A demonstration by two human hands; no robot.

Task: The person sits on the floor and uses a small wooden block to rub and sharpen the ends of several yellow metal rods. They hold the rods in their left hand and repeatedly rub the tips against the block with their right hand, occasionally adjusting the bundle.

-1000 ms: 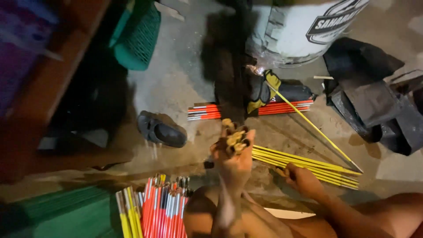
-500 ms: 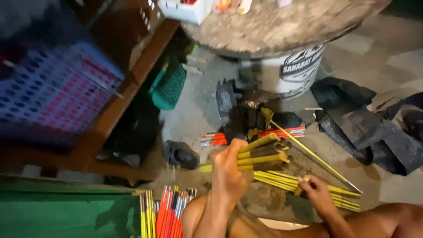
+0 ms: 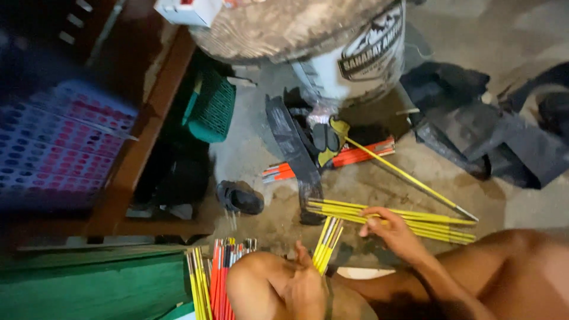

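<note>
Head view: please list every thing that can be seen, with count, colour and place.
yellow sticks: many, yellow, flat on the floor, centre right
held sticks: a few, yellow, in the left hand
stick bundle: many, red and yellow, bottom centre-left
orange sticks: several, orange-red, on the floor below the bucket
long rod: one, yellow, lying slanted from the bucket to the right
bucket: one, white, top centre
basket: one, green, left of the bucket
sandal: one, dark, floor centre-left
dark cloth: a heap, black, right
crate: one, blue, far left
left hand: holding the held sticks
right hand: touching the yellow sticks
</note>
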